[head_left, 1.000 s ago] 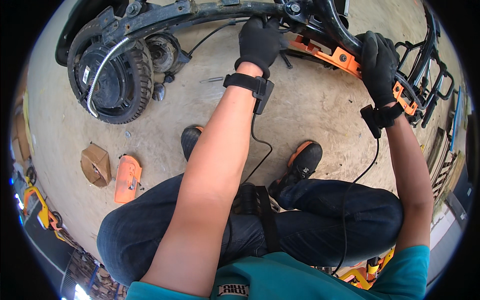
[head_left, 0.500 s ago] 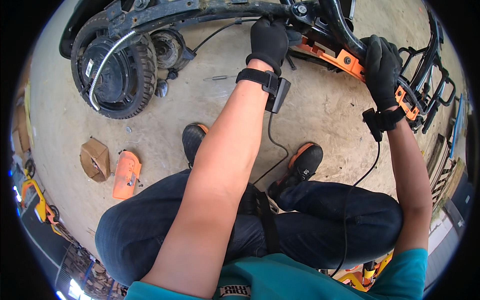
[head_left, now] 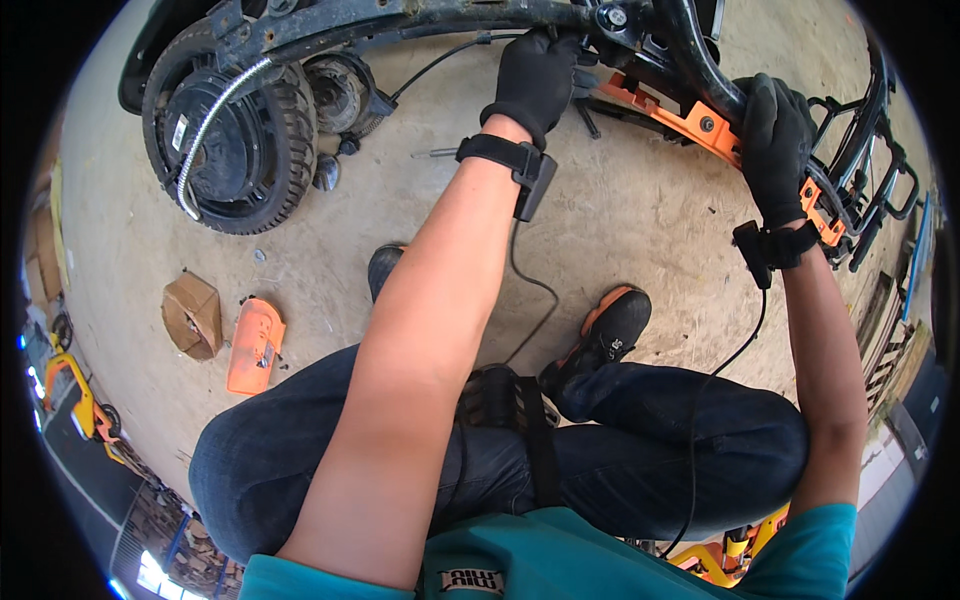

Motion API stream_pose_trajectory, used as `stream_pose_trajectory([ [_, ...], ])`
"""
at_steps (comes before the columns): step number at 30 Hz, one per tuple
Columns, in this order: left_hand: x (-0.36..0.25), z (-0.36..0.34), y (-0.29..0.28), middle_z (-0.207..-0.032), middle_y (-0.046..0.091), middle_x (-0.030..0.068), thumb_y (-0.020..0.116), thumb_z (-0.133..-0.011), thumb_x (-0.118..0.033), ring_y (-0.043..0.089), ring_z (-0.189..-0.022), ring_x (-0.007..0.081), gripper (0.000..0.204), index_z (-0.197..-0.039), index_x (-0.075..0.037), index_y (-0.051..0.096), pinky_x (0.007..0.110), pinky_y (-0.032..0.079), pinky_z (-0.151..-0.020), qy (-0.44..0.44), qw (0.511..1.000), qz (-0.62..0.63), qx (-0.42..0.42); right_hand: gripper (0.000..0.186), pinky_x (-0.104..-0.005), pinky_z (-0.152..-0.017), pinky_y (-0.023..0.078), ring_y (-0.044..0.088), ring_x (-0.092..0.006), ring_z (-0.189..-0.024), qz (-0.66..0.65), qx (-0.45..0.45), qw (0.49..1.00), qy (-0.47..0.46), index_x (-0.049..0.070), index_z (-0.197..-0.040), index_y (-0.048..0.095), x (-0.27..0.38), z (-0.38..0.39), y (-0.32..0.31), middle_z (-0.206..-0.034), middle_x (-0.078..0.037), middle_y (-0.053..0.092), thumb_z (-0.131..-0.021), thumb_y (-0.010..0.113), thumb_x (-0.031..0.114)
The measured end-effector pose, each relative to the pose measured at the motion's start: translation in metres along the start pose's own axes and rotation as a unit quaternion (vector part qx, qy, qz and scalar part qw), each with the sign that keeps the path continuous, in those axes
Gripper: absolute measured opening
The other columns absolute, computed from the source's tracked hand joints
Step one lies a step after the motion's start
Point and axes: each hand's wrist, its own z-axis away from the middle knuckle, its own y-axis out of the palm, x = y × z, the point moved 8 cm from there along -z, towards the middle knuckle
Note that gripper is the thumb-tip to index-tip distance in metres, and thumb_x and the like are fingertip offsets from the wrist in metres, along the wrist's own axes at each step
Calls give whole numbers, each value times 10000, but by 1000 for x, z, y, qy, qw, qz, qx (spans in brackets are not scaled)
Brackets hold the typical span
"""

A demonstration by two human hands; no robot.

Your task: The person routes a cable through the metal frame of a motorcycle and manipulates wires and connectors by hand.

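Note:
A black tubular vehicle frame (head_left: 400, 18) stretches across the top, with orange brackets (head_left: 712, 128) fixed along its right part. My right hand (head_left: 775, 145), in a black glove, is wrapped round the dark tube beside the upper orange bracket. My left hand (head_left: 535, 85), also gloved, reaches up to the underside of the frame's middle. Its fingers are curled, and the frame partly hides the fingertips, so what they hold does not show. A black cable (head_left: 440, 62) runs from near this hand toward a hub part (head_left: 338, 92) at the left.
A knobbly-tyred wheel (head_left: 235, 140) with a silver flexible conduit (head_left: 215, 125) before it lies at the left. Nearer on the concrete are a torn cardboard box (head_left: 192, 315) and an orange plastic piece (head_left: 256, 345). Black metal racks (head_left: 865, 165) and wooden pallets (head_left: 885, 350) stand at the right.
The frame with its orange brackets has shifted slightly right, and my right hand with it. My left wrist has moved a little left and turned. The wheel and box stay in place.

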Motion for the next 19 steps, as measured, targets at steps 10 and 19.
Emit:
stream_pose_trajectory([
  [10,12,5,17,-1132,630,46,549,-924,-97,613,-1026,168,300,-1224,-84,544,327,515,-862,-113,973,186,81,156,-439,-733,404,555,-338,-823,9,23,1000,8,97,-874,605,-9,-2,-4,-846,-101,615,-892,500,211],
  [19,4,-7,51,-1414,453,89,665,-848,-148,450,-1288,231,692,-1455,-167,333,385,423,-1017,-113,967,213,85,178,-369,-882,470,628,-264,-957,-169,32,955,242,19,-996,633,-117,21,-54,-966,-149,660,-872,607,144],
])
